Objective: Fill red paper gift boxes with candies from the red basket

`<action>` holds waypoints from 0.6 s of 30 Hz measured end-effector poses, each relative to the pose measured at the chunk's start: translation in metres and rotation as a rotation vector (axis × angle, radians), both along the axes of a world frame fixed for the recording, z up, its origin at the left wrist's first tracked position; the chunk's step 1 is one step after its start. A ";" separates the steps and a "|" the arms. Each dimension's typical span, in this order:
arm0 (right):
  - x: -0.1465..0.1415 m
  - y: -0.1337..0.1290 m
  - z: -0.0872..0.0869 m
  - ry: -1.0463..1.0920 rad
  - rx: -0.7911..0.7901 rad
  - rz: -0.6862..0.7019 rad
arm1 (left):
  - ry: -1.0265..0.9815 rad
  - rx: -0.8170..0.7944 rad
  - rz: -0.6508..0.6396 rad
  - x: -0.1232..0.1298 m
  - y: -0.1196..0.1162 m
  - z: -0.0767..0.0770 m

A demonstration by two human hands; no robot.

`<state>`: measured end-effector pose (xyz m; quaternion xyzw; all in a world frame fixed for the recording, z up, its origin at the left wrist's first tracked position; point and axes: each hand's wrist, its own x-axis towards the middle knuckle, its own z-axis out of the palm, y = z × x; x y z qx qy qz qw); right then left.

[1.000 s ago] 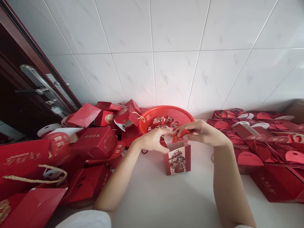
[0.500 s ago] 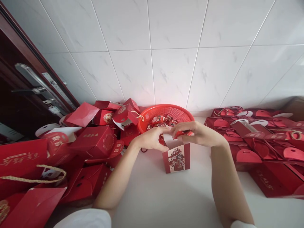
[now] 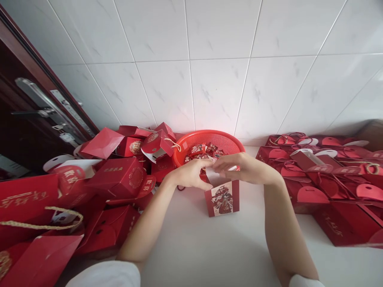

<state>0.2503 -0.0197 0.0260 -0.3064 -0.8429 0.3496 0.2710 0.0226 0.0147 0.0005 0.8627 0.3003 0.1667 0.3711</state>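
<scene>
A small red gift box, printed with a figure on its front, stands upright on the white table with its top open. My left hand grips its left side, thumb near the front edge and fingers behind. Over the opening hovers my right hand, palm down, its fingers apart and no packet visible in them. The inside of the box is mostly hidden by my hands. Right behind stands a red plastic basket with red-wrapped candies in it.
Red gift boxes lie in a loose heap on the left, some with rope handles. More red boxes stand in rows on the right. A tiled wall rises behind the table. At the left is a dark door with a metal handle.
The red packet that was in my right hand above the box is no longer visible there. My left hand keeps its place on the box.
</scene>
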 end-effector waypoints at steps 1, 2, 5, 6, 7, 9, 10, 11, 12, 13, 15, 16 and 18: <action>0.001 -0.001 0.001 0.034 0.030 -0.035 | 0.000 -0.001 -0.002 0.000 0.001 -0.001; 0.003 -0.002 0.003 0.064 0.058 -0.074 | -0.005 -0.001 -0.005 0.000 0.002 -0.002; 0.010 -0.005 0.006 0.109 0.103 -0.183 | -0.050 0.010 -0.003 0.002 0.003 -0.005; 0.012 -0.006 0.007 0.118 0.109 -0.216 | -0.067 0.016 0.002 0.003 0.002 -0.005; 0.014 -0.007 0.008 0.127 0.112 -0.248 | -0.081 0.022 0.003 0.004 0.001 -0.005; 0.018 -0.010 0.010 0.147 0.115 -0.308 | -0.085 0.039 -0.007 0.005 -0.001 -0.005; 0.020 -0.011 0.011 0.157 0.116 -0.334 | -0.075 0.052 -0.017 0.006 -0.002 -0.005; 0.022 -0.011 0.012 0.168 0.118 -0.355 | -0.060 0.070 -0.025 0.006 -0.003 -0.005; 0.023 -0.012 0.012 0.175 0.120 -0.368 | -0.045 0.091 -0.028 0.006 -0.004 -0.006; 0.024 -0.012 0.011 0.180 0.122 -0.373 | -0.035 0.114 -0.025 0.007 -0.004 -0.007; 0.026 -0.011 0.008 0.172 0.127 -0.374 | -0.045 0.161 -0.009 0.008 -0.004 -0.010; 0.027 -0.010 0.005 0.161 0.125 -0.375 | -0.067 0.181 0.001 0.009 -0.004 -0.012; 0.030 -0.008 -0.003 0.130 0.107 -0.375 | -0.138 0.217 0.016 0.011 -0.003 -0.013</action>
